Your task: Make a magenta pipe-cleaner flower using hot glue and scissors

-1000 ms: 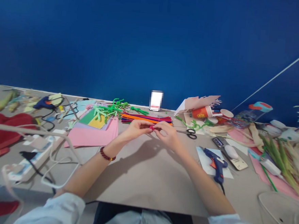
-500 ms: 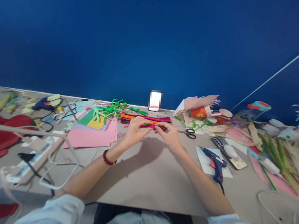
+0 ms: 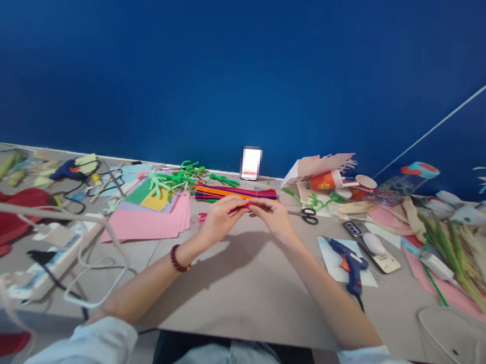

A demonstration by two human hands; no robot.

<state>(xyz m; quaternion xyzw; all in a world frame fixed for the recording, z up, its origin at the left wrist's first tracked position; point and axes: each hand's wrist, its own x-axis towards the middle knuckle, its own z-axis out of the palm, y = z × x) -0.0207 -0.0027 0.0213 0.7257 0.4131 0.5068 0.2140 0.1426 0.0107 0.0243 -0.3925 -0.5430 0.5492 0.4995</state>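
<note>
My left hand [image 3: 217,219] and my right hand [image 3: 274,216] meet over the middle of the grey table [image 3: 235,292]. Both pinch a pink pipe cleaner [image 3: 243,206] between thumb and fingers. Its free end sticks out to the left, below my left hand. A red bead bracelet [image 3: 177,259] sits on my left wrist. Just behind my hands lies a bundle of coloured pipe cleaners [image 3: 236,192].
Coloured paper sheets [image 3: 149,217] and green pipe cleaner shapes [image 3: 176,178] lie at left. Scissors [image 3: 307,214], a blue glue gun [image 3: 349,264], a phone [image 3: 354,228] and paper cups [image 3: 330,181] lie at right. A power strip with cables [image 3: 50,263] and another glue gun [image 3: 67,168] are far left.
My hands have shifted slightly and turned the pink pipe cleaner; a longer length of it now trails left below my left hand.
</note>
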